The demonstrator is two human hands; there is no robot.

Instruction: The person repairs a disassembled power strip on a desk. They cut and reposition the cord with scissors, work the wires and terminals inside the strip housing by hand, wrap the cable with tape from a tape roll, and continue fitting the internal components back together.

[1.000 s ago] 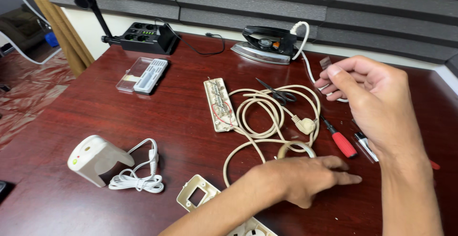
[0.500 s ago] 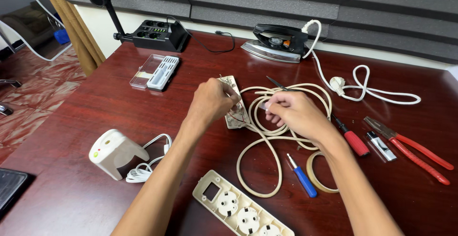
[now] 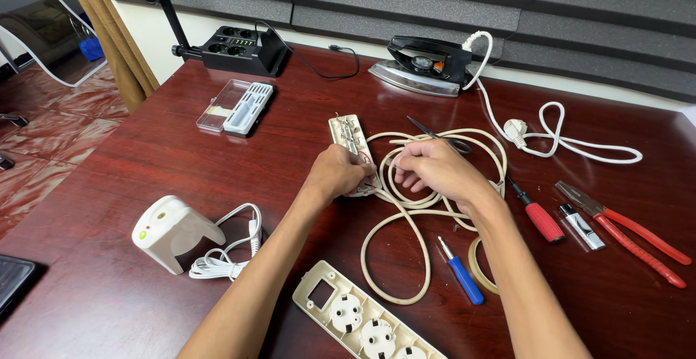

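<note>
An opened cream power-strip base (image 3: 349,135) with bare metal contacts lies mid-table. My left hand (image 3: 337,174) grips its near end, fingers closed over it. My right hand (image 3: 435,169) pinches the cream cable (image 3: 395,250) where it meets the strip; the cable's loops spread under and behind that hand. The strip's cover (image 3: 362,321), with round sockets, lies near the table's front edge between my forearms.
A blue screwdriver (image 3: 460,274), tape roll (image 3: 480,265), red screwdriver (image 3: 538,215), small lighter-like tool (image 3: 581,227) and red pliers (image 3: 632,230) lie right. Scissors (image 3: 438,134), an iron (image 3: 424,63) with white cord (image 3: 558,135), a bit case (image 3: 238,106), a black charger (image 3: 235,48) and white device (image 3: 170,230) surround.
My hands have come closer together on the strip's near end and the cable. The view has shifted slightly; a second ago my right hand was raised at the right.
</note>
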